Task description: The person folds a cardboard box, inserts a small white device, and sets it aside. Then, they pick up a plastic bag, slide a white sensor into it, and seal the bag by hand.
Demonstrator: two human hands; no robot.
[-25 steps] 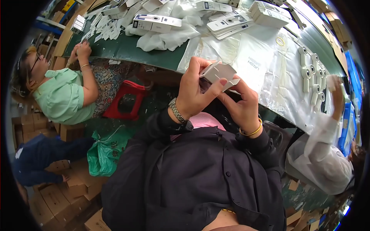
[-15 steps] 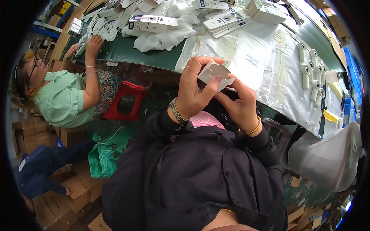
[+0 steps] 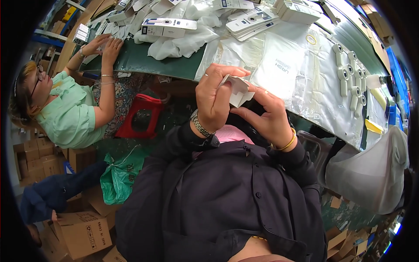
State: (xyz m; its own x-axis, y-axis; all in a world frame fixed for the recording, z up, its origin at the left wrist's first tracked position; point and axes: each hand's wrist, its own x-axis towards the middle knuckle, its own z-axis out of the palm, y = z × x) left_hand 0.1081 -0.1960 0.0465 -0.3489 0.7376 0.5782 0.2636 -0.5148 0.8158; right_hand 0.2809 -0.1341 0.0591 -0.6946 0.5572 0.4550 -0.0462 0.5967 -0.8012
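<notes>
A small white cardboard box (image 3: pixel 238 92) is held between my two hands, its end with flaps turned up toward me. My left hand (image 3: pixel 214 96) wraps round its left side, with the thumb at the opening. From the right, my right hand (image 3: pixel 271 114) grips the box between thumb and fingers. Just beyond my hands lies a white printed sheet or bag (image 3: pixel 279 61) on the plastic-covered table (image 3: pixel 312 111). Several white handheld devices with round heads (image 3: pixel 350 72) lie in a cluster to the right.
Printed flat cartons (image 3: pixel 251 22) and a printed box (image 3: pixel 169 27) lie at the back of the table. At the left a co-worker in light green (image 3: pixel 65 115) handles small cartons. A red stool (image 3: pixel 140 114), green bag (image 3: pixel 122 177), brown carton (image 3: pixel 85 233) and white sack (image 3: pixel 369 174) stand around me.
My left thumb has moved to the box's opening, and the box has tilted in my hands. The co-worker's hands have come together. At lower left, another person's hand has shifted a brown carton.
</notes>
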